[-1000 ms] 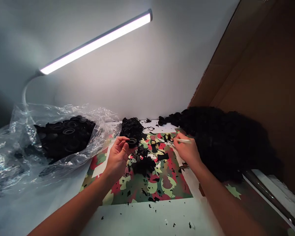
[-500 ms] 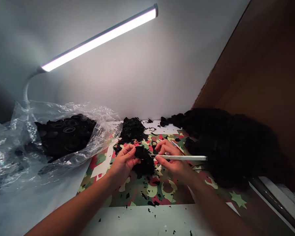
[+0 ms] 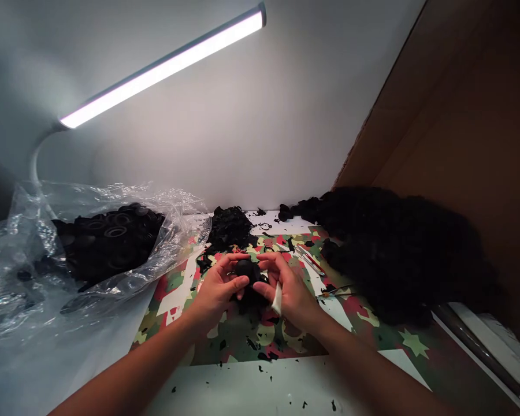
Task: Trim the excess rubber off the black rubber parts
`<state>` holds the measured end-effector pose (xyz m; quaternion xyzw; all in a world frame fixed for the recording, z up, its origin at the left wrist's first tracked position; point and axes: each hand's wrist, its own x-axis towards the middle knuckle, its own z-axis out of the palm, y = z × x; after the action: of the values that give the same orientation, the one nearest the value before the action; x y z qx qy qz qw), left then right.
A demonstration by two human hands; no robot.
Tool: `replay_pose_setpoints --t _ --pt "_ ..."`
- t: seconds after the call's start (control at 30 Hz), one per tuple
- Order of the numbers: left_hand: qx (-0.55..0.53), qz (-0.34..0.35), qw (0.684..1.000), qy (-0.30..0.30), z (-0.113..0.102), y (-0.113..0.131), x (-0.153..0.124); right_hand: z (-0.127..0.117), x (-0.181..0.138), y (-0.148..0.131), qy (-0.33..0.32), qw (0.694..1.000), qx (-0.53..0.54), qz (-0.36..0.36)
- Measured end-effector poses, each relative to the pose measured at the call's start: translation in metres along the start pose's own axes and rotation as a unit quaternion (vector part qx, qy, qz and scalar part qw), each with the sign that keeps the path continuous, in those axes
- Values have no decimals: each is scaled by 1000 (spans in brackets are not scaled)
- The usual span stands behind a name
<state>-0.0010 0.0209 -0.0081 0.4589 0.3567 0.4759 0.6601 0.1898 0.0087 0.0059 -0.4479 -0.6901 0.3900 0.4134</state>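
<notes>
Between my fingertips sits a small round black rubber part (image 3: 244, 267), its smooth domed side showing. My left hand (image 3: 214, 284) is closed on it, thumb in front and fingers behind. On the other side my right hand (image 3: 292, 292) is curled close to the part, fingertips at its right edge; whether they touch it I cannot tell. A slim tool with a white handle (image 3: 277, 299) is tucked in that hand, pointing down toward me, with its tip hidden. Under both hands lies a dark heap of black scraps (image 3: 251, 300) on a camouflage-patterned sheet (image 3: 216, 346).
At the left, a clear plastic bag (image 3: 182, 214) holds many black ring-shaped parts (image 3: 112, 231). A scrap pile (image 3: 229, 225) stands behind my hands. To the right are a large black pile (image 3: 407, 248), a red-handled tool (image 3: 312, 263) and a cardboard panel (image 3: 450, 115). A lit lamp (image 3: 164, 69) hangs above.
The black part has turned from its ribbed side to its smooth dome. My right hand has moved in against it, and the white-handled tool has swung from level to pointing down in the palm.
</notes>
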Motion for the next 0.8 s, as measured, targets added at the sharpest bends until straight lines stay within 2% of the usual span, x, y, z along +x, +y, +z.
replay_pose_setpoints --t 0.1,0.2,0.27,0.33,0.43,0.63,0.8 --pt "138 56 989 14 3 4 -4 8 -2 0 -4 1000 22 -3" --pt "274 161 948 28 5 8 -5 13 -3 3 -3 999 33 -3" --pt "322 195 926 2 4 8 -5 14 -3 5 -14 999 38 3" --pt "343 195 919 -26 2 6 -3 13 -4 5 -33 998 50 2" --pt "339 171 925 -28 -2 4 0 9 -3 4 -46 997 58 1" --pt "325 128 936 -39 -4 10 1 -5 3 3 -7 996 69 55" --pt "353 134 925 -40 -2 4 0 -7 3 -1 -13 999 -36 36"
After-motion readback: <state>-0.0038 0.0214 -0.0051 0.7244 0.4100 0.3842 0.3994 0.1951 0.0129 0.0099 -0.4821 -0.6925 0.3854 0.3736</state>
